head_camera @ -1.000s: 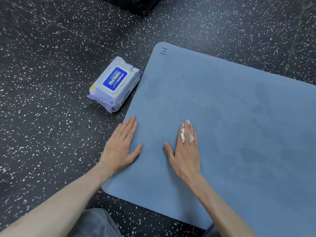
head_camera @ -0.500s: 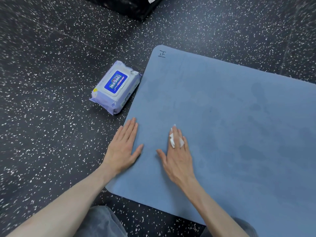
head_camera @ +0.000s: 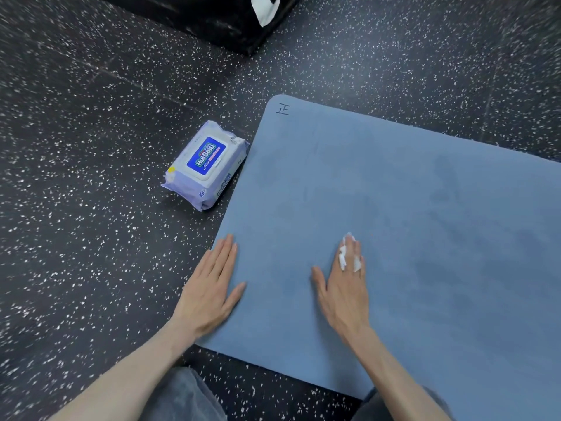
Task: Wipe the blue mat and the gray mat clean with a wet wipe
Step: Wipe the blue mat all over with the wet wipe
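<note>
Fingers (head_camera: 352, 253) of the right hand (head_camera: 344, 287) press the wet wipe (head_camera: 342, 259) flat on the blue mat (head_camera: 394, 208), having slid back rightward; left hand (head_camera: 209, 287) lies flat at the mat's left edge. Gray mat unseen.

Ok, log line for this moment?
left hand flat on blue mat edge | right hand presses wet wipe | pack beside mat

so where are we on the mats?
Done: unclear; blue mat shows darker patches, maybe damp. In hand: right hand presses the wet wipe flat on it, left hand braces the edge. Left: rest of blue mat; no gray mat in view.
</note>
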